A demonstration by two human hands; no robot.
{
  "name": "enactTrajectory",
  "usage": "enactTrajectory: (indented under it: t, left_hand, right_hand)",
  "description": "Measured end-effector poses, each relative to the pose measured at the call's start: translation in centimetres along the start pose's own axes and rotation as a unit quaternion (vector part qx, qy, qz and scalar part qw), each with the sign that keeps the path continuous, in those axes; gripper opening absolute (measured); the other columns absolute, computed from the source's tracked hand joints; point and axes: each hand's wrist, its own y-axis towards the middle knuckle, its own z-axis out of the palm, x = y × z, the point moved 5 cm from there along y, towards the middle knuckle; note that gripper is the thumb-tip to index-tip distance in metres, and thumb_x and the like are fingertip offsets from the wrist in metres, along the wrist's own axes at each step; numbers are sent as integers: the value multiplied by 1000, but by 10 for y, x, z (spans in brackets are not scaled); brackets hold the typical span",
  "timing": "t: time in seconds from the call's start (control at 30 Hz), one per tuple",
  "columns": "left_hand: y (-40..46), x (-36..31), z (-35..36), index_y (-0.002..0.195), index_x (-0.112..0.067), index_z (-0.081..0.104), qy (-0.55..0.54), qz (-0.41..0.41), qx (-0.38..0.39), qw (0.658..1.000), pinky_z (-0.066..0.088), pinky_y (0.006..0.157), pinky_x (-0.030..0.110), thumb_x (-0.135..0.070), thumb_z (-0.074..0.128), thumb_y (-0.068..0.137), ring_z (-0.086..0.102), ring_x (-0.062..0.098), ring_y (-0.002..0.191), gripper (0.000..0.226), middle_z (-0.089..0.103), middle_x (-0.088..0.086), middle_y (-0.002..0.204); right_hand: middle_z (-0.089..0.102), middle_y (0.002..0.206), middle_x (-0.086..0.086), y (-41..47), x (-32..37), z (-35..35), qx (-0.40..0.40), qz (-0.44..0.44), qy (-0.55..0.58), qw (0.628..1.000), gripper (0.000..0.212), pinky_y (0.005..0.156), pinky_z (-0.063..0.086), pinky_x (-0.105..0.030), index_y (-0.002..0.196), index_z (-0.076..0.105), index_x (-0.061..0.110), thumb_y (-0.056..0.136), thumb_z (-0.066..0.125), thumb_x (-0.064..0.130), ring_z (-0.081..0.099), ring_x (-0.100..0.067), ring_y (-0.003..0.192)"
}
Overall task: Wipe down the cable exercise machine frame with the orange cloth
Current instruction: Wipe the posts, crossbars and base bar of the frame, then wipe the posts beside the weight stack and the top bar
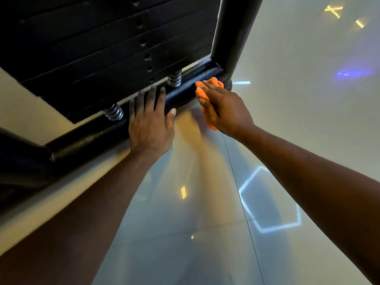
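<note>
The machine's black bottom frame bar [86, 138] runs diagonally from lower left to upper right, meeting a grey upright post [232, 36] at its right end. My right hand [224, 108] grips the crumpled orange cloth [202, 92] and presses it on the bar just left of the post's base. My left hand [150, 120] lies flat on the middle of the bar, fingers straight over its top and thumb on the near side.
A black weight stack [92, 42] with pin holes sits behind the bar on two steel springs [174, 78] [114, 112]. A second dark tube [18, 159] joins the bar at the left. Glossy pale floor tiles [205, 212] with light reflections spread below and right.
</note>
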Motion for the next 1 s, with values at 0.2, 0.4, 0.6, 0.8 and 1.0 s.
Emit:
enactTrajectory:
  t: [0.2,0.4,0.6,0.8,1.0]
  left_hand:
    - [-71,-21,-77,162,-15,41,-64,28,128,989,22,130,56,-43,44,112,36,30,156,57,43,10,167]
    - [-124,-51,-211,164,-21,41,-70,10,193,979,21,131,52,-46,40,114,30,27,160,56,36,6,172]
    - [-99,-91,-414,164,-20,39,-58,62,178,980,16,132,52,-46,40,114,26,27,162,57,38,6,171]
    - [-4,-130,-667,164,-18,39,-18,127,91,988,17,133,52,-45,40,114,27,26,161,57,41,6,168]
    - [71,-158,-930,164,-20,37,-14,165,-8,986,22,132,50,-48,40,114,25,23,162,58,37,4,169]
  right_hand:
    - [53,164,-7,-85,50,-45,76,34,24,996,49,132,31,-47,158,55,17,117,43,39,42,-31,157]
    - [52,165,-1,-124,137,-169,110,85,36,990,49,127,38,-43,163,49,22,115,48,35,45,-29,155]
    - [69,143,-9,-109,247,-353,149,82,61,984,50,124,43,-48,160,52,22,117,41,43,63,-39,136]
    - [65,151,-2,-44,358,-575,83,39,51,994,50,123,44,-41,163,49,25,118,40,46,57,-27,145]
    - [45,170,4,31,474,-794,4,-36,-6,999,53,125,42,-46,166,42,31,116,42,50,45,-24,155]
